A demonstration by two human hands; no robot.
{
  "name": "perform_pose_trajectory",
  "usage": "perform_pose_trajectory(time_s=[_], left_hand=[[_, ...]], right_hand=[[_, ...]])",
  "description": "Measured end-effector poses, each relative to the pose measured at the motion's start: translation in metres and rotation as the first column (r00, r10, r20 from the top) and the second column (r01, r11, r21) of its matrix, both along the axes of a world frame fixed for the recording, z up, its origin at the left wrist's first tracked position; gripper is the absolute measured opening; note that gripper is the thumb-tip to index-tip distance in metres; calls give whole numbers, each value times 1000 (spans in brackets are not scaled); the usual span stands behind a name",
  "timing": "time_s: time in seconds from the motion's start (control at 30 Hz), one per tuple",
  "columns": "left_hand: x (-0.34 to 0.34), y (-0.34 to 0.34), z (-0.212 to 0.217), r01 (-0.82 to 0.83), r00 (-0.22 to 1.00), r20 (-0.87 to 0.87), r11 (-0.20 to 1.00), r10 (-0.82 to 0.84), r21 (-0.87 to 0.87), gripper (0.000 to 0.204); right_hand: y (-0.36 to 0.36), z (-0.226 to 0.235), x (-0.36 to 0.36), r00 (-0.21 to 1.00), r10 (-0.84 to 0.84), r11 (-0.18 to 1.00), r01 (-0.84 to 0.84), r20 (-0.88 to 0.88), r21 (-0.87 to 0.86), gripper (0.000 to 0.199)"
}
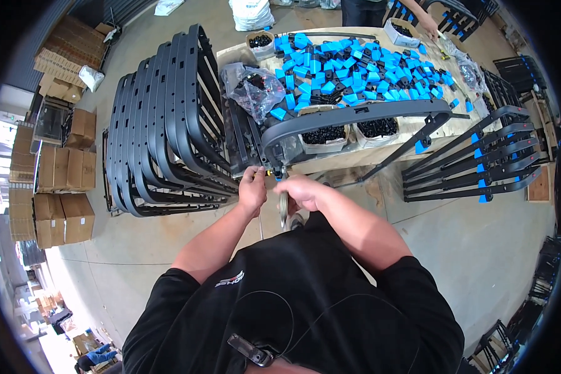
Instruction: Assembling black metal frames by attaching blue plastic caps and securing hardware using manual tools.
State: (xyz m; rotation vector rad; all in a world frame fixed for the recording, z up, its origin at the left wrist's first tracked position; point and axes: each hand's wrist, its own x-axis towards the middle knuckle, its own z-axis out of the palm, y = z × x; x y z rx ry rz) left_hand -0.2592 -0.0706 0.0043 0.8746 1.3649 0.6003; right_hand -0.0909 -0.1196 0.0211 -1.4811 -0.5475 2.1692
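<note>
A dark grey tubular frame [361, 115] with a curved top bar stands in front of me against the table. Its left end comes down close to my hands. My left hand [253, 190] is closed, with thumb and fingers pinched by a small yellow-and-black part [269, 172] at that end; what the fingers hold is mostly hidden. Just right of it, my right hand [302, 192] curls around a narrow grey-green object [283, 209] that hangs below the fingers. Its kind cannot be made out.
A wooden table [417, 128] bears a heap of blue-and-black plastic parts [355, 71], boxes of small black pieces [324, 137] and a clear plastic bag [252, 90]. Frames stand stacked left [162, 124] and right [474, 162]. Across the table, a person's hand [427, 26] reaches in.
</note>
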Motion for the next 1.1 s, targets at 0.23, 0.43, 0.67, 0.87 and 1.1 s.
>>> perform_pose_trajectory(time_s=[0.23,0.43,0.67,0.87,1.1], left_hand=[[-2,1,-4,-19,999,34,1000,19,-4,18],[8,1,-1,6,1000,7,1000,-5,-13,17],[3,1,-23,7,1000,-25,986,-3,166,17],[-4,-3,-13,-68,998,-12,995,69,69,20],[3,-2,-21,-45,995,-77,988,57,149,19]], right_hand=[[9,34,2,997,78,990,-75,15,-123,32],[-10,-38,-12,473,-18,826,-489,881,280,28],[-4,-28,4,873,127,934,-265,471,240,26],[3,28,-9,961,157,987,-163,229,6,25],[-12,-10,-20,466,-1,872,-432,885,229,33]])
